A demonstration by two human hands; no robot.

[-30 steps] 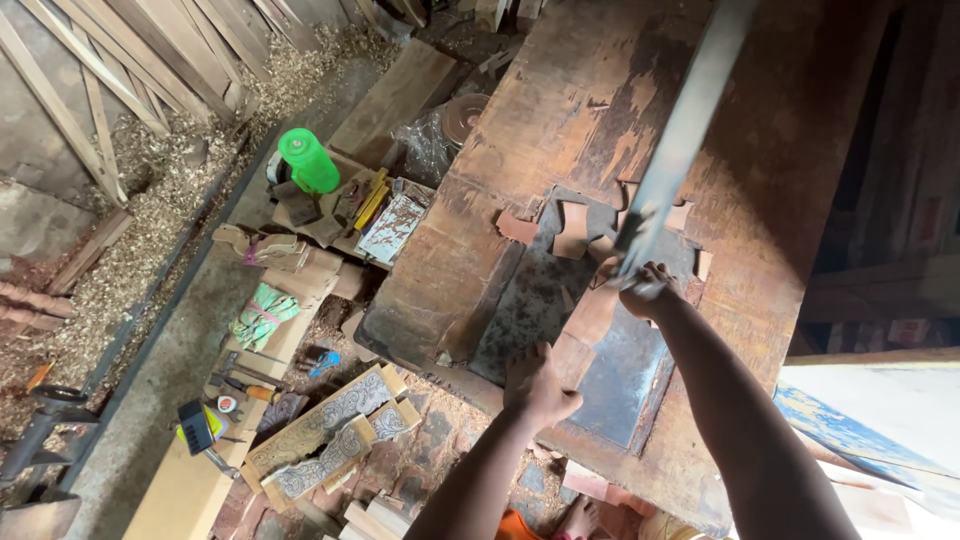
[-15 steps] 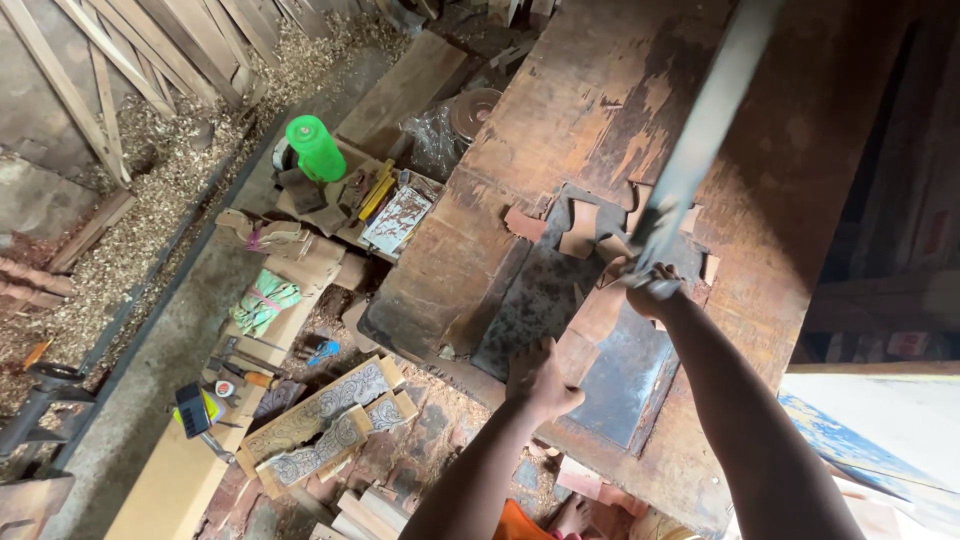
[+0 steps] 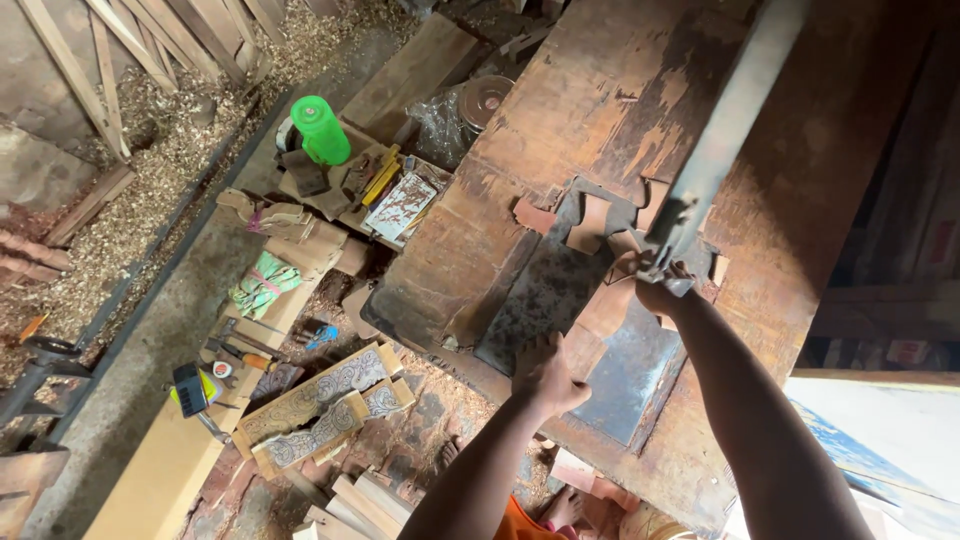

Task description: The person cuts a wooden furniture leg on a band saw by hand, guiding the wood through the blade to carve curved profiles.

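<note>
Right hand (image 3: 662, 292) is steadying a thin, stiff, brittle-looking wood piece (image 3: 608, 306) under its fingers, grip unclear; left hand (image 3: 545, 372) is resting spread on the desk (image 3: 600, 120).

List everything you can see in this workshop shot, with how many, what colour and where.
wooden piece: one, reddish brown, on the metal plate under the saw guide
wood offcuts: several, reddish brown, scattered on the plate near the guide
metal plate: one, dark grey, set in the work table
work table: one, worn brown, upper centre
saw guide: one, grey, slanting down from the top right
green bottle: one, bright green, on a cluttered bench at left
carved boards: two or so, pale with dark pattern, on the floor below
wood shavings: heaps, pale, upper left floor
left hand: flat at the plate's near edge
right hand: on the wooden piece by the guide
</note>
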